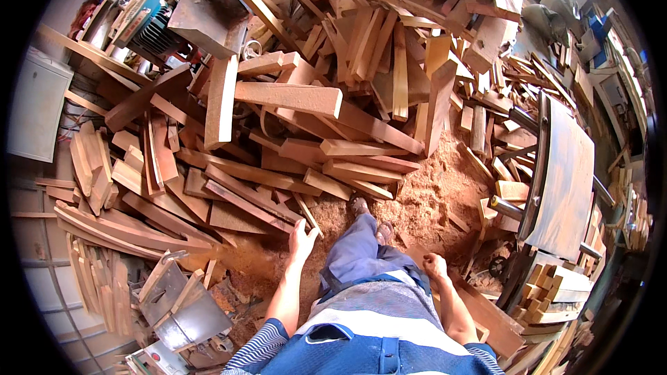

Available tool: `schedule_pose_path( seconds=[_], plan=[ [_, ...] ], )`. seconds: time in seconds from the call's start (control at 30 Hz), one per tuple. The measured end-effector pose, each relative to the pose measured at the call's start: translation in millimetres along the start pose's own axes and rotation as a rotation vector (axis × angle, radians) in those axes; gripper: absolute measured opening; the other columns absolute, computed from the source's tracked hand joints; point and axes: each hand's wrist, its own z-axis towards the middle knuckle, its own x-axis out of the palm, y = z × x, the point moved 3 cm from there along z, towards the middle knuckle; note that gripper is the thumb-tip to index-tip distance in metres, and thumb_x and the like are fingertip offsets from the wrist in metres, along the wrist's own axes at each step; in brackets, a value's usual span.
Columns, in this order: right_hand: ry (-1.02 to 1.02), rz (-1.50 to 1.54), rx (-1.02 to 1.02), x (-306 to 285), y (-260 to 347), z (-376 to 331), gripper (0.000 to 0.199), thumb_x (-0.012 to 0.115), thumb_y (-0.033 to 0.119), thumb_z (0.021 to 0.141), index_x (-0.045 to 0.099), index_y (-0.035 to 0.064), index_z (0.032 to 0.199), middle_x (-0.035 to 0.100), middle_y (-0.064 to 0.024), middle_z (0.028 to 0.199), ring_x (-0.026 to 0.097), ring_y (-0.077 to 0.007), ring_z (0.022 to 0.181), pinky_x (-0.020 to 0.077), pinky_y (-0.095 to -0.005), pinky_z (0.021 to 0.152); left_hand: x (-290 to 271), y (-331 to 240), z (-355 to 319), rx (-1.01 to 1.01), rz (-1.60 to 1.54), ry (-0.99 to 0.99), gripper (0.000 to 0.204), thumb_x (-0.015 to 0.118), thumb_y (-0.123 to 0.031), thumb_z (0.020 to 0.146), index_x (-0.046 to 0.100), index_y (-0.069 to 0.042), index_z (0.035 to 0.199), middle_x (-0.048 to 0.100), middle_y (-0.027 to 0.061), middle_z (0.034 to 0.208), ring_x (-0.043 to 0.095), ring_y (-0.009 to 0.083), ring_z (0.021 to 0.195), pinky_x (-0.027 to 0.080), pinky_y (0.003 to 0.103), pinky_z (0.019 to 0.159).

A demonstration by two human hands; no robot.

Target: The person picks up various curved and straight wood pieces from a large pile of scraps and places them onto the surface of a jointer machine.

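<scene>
My left hand (301, 242) hangs over the sawdust beside the wood pile, thumb and fingers apart, with no clear grip on anything. Just past its fingertips lies a thin pale wood strip (306, 212); whether they touch, I cannot tell. Reddish-brown lengths of timber (250, 203) reach close to that hand. My right hand (435, 266) is curled closed at my right side, and its inner fingers are hidden. A wide brown board (490, 319) passes below my right forearm; contact with the hand cannot be made out.
Sawdust (434, 191) covers the floor around my feet. Heaped offcuts (375, 42) fill the space ahead. At right stands a machine with a long flat panel (566, 173), near stacked wood blocks (556, 292). A finned motor (154, 28) is at far left, a metal plate (184, 309) nearer.
</scene>
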Motion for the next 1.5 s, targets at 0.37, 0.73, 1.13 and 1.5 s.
schedule_pose_path(
  seconds=[0.37,0.73,1.13,1.5],
  plan=[
    [-0.028,-0.127,0.005,-47.7,45.1,53.1,0.025,0.065,0.020,0.078,0.074,0.0049,0.096,0.071,-0.0216,0.091,0.070,-0.0367,0.089,0.0559,-0.0421,0.080,-112.2,-147.3,187.5,0.344,-0.090,-0.415,0.069,0.060,-0.043,0.097,0.046,0.011,0.138,0.047,0.0317,0.143,0.044,0.0432,0.135,0.033,0.047,0.115],
    [-0.052,0.051,-0.123,-45.2,140.2,93.8,0.029,0.065,0.014,0.080,0.072,0.0022,0.105,0.072,-0.0210,0.090,0.072,-0.0303,0.084,0.0558,-0.0372,0.077,-141.4,-179.1,383.1,0.416,0.242,-0.471,0.058,0.058,-0.041,0.096,0.053,0.009,0.125,0.052,0.0268,0.131,0.046,0.0402,0.128,0.036,0.048,0.110],
    [0.124,-0.123,0.022,-94.0,88.4,133.4,0.037,0.073,0.024,0.080,0.072,0.0013,0.109,0.074,-0.0193,0.094,0.073,-0.0234,0.087,0.0563,-0.0346,0.079,-113.8,-173.3,398.2,0.339,0.352,-0.572,0.045,0.055,-0.041,0.097,0.058,0.001,0.114,0.052,0.0206,0.133,0.039,0.0410,0.136,0.032,0.056,0.111],
    [0.065,-0.046,-0.146,-104.6,168.7,158.7,0.032,0.063,0.015,0.083,0.072,0.0000,0.110,0.074,-0.0187,0.090,0.071,-0.0207,0.081,0.0555,-0.0329,0.073,-157.4,-156.2,400.7,0.433,0.287,-0.655,0.047,0.060,-0.034,0.096,0.057,0.004,0.123,0.055,0.0233,0.133,0.046,0.0415,0.132,0.035,0.051,0.113]
  ],
)
